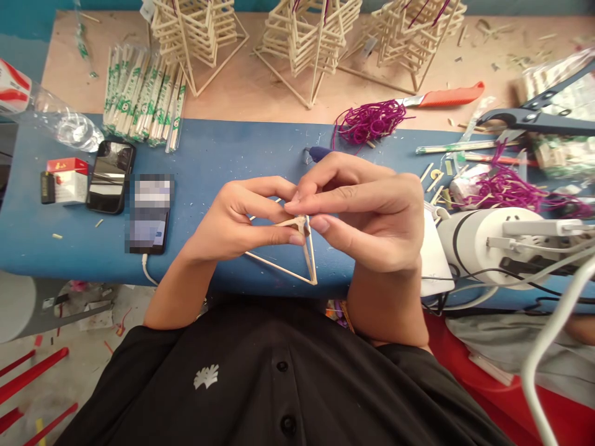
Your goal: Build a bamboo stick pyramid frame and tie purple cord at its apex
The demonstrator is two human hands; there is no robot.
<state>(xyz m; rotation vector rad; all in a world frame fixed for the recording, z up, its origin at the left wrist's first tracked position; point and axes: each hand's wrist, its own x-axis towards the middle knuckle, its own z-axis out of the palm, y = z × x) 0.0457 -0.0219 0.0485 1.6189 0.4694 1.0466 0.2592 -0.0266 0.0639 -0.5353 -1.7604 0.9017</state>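
Between my hands is a small triangular frame of thin wooden sticks (283,271), one corner pointing toward me over the table's near edge. My left hand (242,217) pinches its upper joint between thumb and fingers. At that same joint, my right hand (367,214) has its fingers curled in, index fingertip against the left fingers and thumb just right of the joint. A small dark spot shows on the joint by the right thumb. Whatever the right fingertips hold is too small or hidden to make out. Behind the right hand lies a dark blue pen-like tool (318,153).
Several stick structures (302,37) stand at the back. Wrapped chopsticks (142,96), two phones (111,176) and a cigarette box (68,179) lie left. Purple cord (372,122), an orange-handled knife (453,96), pliers (534,119) and a white power-strip tower (483,241) occupy the right.
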